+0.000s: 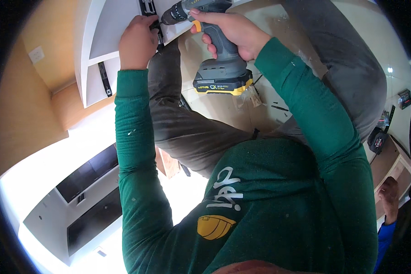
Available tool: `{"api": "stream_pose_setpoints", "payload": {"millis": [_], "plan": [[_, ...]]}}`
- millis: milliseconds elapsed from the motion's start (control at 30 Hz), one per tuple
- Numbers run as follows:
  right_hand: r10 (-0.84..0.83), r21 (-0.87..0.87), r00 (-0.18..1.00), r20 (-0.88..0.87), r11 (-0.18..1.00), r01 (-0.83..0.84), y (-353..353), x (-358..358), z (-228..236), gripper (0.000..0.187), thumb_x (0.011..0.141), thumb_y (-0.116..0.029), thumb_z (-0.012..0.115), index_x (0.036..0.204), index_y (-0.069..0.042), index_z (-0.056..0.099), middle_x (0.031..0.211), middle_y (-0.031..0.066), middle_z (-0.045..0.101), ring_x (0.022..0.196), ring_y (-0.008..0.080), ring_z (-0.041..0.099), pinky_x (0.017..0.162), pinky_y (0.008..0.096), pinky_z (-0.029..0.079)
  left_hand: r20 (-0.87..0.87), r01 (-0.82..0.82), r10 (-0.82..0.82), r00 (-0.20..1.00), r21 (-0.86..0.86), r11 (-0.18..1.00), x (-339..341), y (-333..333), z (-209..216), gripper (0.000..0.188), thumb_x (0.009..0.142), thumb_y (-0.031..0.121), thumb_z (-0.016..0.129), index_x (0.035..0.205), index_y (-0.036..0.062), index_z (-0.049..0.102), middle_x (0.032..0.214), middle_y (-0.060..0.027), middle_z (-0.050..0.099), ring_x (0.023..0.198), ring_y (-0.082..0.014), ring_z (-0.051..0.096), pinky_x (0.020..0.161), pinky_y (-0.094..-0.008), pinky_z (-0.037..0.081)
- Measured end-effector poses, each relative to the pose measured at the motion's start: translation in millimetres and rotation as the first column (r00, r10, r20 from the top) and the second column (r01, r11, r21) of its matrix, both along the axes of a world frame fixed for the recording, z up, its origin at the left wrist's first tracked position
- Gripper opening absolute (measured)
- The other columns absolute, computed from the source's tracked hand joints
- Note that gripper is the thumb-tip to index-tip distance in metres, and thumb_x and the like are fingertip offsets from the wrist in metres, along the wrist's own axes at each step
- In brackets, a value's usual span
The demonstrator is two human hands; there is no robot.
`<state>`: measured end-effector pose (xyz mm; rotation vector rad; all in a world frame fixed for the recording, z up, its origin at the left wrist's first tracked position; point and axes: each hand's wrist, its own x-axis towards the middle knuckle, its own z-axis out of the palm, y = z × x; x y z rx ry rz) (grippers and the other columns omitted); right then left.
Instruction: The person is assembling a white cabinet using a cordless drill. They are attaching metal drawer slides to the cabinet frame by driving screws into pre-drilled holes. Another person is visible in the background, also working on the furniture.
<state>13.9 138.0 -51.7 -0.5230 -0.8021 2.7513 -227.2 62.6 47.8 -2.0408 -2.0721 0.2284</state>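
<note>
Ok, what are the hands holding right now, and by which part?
The right hand grips a grey and yellow cordless drill by its handle. The left hand is closed against a black metal rail on the white cabinet panel, at the drill's tip.

drill [217,50] grey-yellow, gripped, nose at black rail [147,8] | rail apparently on white panel [118,27]

Both arms in green sleeves reach up and forward, elbows bent. The left hand [137,42] is curled into a loose fist, knuckles showing. The right hand [230,32] wraps tight, grip closed, index finger extended.
</note>
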Motion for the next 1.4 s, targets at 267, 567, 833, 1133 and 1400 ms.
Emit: {"api": "stream_pose_setpoints", "payload": {"millis": [267, 567, 833, 1133, 1400], "plan": [[-0.028, -0.02, 0.996, -0.08, 0.999, 0.026, 7.0, 2.3, 2.5, 0.053, 0.095, -0.053, 0.07, 0.109, -0.003, 0.067, 0.068, -0.0007, 0.058, 0.054, 0.0118, 0.058, 0.053, 0.0284, 0.049, 0.024, -0.055, 0.053, 0.998, 0.129, 0.99, 7.0, -1.3, 17.4, 0.033, 0.091, 0.011, 0.069, 0.124, 0.0037, 0.07, 0.11, -0.0189, 0.075, 0.087, -0.0295, 0.075, 0.08, -0.0401, 0.058], [-0.055, -0.013, 0.998, -0.037, 0.998, 0.055, 1.6, -16.1, 2.1, 0.053, 0.094, -0.052, 0.072, 0.107, 0.0, 0.067, 0.068, 0.0013, 0.06, 0.052, 0.014, 0.059, 0.054, 0.0289, 0.05, 0.943, -0.547, 0.276, -0.187, -0.333, 0.768, 82.9, -46.7, -28.6, 0.037, 0.102, 0.013, 0.052, 0.132, -0.0078, 0.058, 0.115, -0.0215, 0.072, 0.092, -0.0263, 0.074, 0.083, -0.0358, 0.06], [-0.039, 0.025, 0.999, -0.031, 0.999, 0.039, -4.0, -26.2, -3.2, 0.057, 0.092, -0.054, 0.074, 0.105, 0.001, 0.067, 0.066, 0.0014, 0.06, 0.05, 0.0138, 0.058, 0.052, 0.0287, 0.049, 0.889, -0.443, 0.145, -0.434, -0.35, 0.826, 57.4, -42.5, -55.2, 0.039, 0.108, 0.024, 0.051, 0.133, -0.006, 0.057, 0.119, -0.0193, 0.07, 0.106, -0.0293, 0.071, 0.095, -0.0409, 0.057], [-0.03, -0.094, 0.996, -0.087, 0.995, 0.022, 0.2, -27.9, 2.4, 0.034, 0.104, -0.038, 0.063, 0.093, -0.005, 0.064, 0.063, 0.0055, 0.06, 0.044, 0.0161, 0.054, 0.044, 0.031, 0.045, 0.872, -0.436, 0.099, -0.479, -0.334, 0.835, 48.1, -37.6, -64.0, 0.036, 0.107, 0.023, 0.054, 0.129, -0.005, 0.059, 0.116, -0.0175, 0.071, 0.105, -0.0287, 0.071, 0.098, -0.0409, 0.055], [0.0, -0.11, 0.992, -0.126, 0.994, -0.014, 0.4, -33.0, -3.8, 0.033, 0.103, -0.037, 0.064, 0.096, -0.005, 0.063, 0.064, 0.0046, 0.059, 0.045, 0.0154, 0.054, 0.044, 0.0311, 0.045, 0.86, -0.421, 0.118, -0.497, -0.358, 0.833, 42.5, -39.4, -68.0, 0.037, 0.107, 0.025, 0.055, 0.129, -0.0046, 0.059, 0.12, -0.0174, 0.07, 0.107, -0.0291, 0.071, 0.099, -0.0402, 0.055]]}}
